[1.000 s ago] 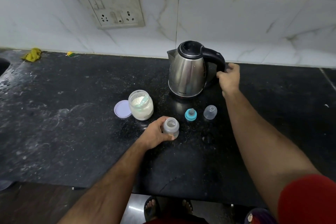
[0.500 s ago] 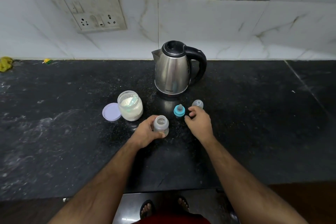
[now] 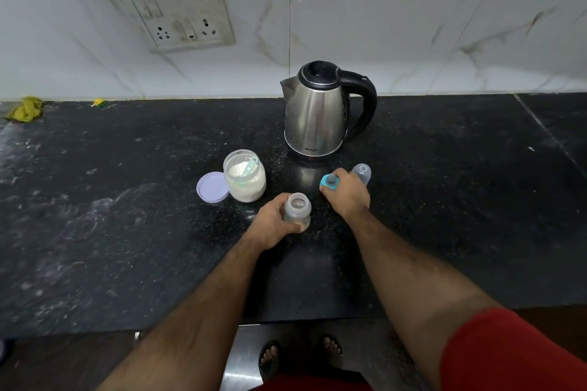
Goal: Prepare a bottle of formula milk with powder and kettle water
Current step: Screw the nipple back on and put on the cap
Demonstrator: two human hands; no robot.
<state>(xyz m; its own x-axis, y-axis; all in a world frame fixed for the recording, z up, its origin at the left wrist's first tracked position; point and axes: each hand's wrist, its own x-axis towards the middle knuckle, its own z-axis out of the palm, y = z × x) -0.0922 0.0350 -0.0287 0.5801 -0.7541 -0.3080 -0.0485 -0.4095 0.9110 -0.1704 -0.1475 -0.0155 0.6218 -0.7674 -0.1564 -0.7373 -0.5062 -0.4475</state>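
Bottle [image 3: 297, 211] stands upright and uncapped at centre frame on the black tabletop [image 3: 127, 216], with the left hand [image 3: 273, 221] wrapped around its lower body. Right hand [image 3: 347, 195] sits just right of it, fingers closed on the teal teat ring [image 3: 329, 181], which rests on or just above the tabletop; I cannot tell which. Clear cap [image 3: 362, 173] stands just beyond that hand, touching or nearly touching the fingers. Jar [image 3: 244, 175] of white powder is open, left of centre, with a pale green scoop [image 3: 249, 166] lying inside it. Its lilac lid [image 3: 212, 187] lies flat beside it on the left, touching the jar's base. Kettle [image 3: 320, 111], steel with a black handle, stands upper centre, behind the bottle parts and apart from both hands, lid shut. Socket plate [image 3: 178, 9] hangs askew on the tiled wall, upper left. Yellow cloth [image 3: 25, 108] lies at the far left edge.
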